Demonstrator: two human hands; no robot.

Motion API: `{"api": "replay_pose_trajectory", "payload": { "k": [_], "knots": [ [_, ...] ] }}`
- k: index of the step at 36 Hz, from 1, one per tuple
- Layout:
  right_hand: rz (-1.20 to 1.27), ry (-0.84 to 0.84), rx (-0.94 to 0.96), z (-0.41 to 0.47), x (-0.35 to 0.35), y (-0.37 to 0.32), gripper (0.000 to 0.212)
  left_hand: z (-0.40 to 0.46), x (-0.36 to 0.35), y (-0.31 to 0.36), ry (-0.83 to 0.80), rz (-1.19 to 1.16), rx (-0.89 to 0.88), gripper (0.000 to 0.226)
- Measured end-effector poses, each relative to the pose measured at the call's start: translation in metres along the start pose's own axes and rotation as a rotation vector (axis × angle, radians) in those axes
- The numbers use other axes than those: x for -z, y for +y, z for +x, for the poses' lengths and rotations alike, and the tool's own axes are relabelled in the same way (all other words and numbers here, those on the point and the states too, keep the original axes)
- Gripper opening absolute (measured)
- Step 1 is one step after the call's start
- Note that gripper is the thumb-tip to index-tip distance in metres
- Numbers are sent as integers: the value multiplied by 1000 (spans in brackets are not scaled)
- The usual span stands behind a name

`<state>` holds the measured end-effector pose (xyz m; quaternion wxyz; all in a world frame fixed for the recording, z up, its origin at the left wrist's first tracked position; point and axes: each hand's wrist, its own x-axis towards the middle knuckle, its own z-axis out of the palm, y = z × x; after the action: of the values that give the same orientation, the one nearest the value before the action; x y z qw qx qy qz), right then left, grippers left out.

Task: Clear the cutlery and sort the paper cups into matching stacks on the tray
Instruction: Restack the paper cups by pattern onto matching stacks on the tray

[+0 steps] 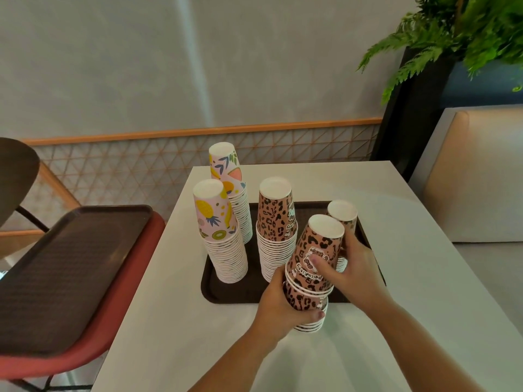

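Leftmost, a spare brown tray [70, 267] lies on a red chair [93, 343], well apart from the work. On the white table [175, 321] the working tray [223, 292] carries two fruit-print stacks [223, 250], one behind the other, then a tall leopard stack [276, 233], all upside down.

Next comes the held leopard stack [308, 281], tilted, at the tray's near edge. The left hand [280, 304] wraps round its lower cups; the right hand [351, 267] curls round the upper cups, thumb on the print. Behind that hand stands a short leopard stack [342, 213].

No cutlery shows, so the sorting step seems to be in hand: leopard cups being joined. The next move likely calls for nesting the halves squarely and setting them on a bare patch of tray.

Upside-down lettering on the held cup appears to read "hellokitty"; other print is too small to tell.
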<state>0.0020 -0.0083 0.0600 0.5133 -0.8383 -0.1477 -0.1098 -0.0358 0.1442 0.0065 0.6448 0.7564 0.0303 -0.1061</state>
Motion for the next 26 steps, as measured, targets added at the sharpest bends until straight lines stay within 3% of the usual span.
{"api": "replay_pose_trajectory", "payload": {
  "k": [4,8,12,26],
  "knots": [
    [74,104,20,13,12,-12,66,-1,-1,-2,-4,88,29,89],
    [161,313,66,31,30,-29,60,0,-1,-4,-5,105,54,89],
    [81,448,114,47,43,-32,66,0,-1,-2,-7,122,68,86],
    [-133,297,-58,41,24,15,70,-1,1,3,14,112,67,84]
  ]
}}
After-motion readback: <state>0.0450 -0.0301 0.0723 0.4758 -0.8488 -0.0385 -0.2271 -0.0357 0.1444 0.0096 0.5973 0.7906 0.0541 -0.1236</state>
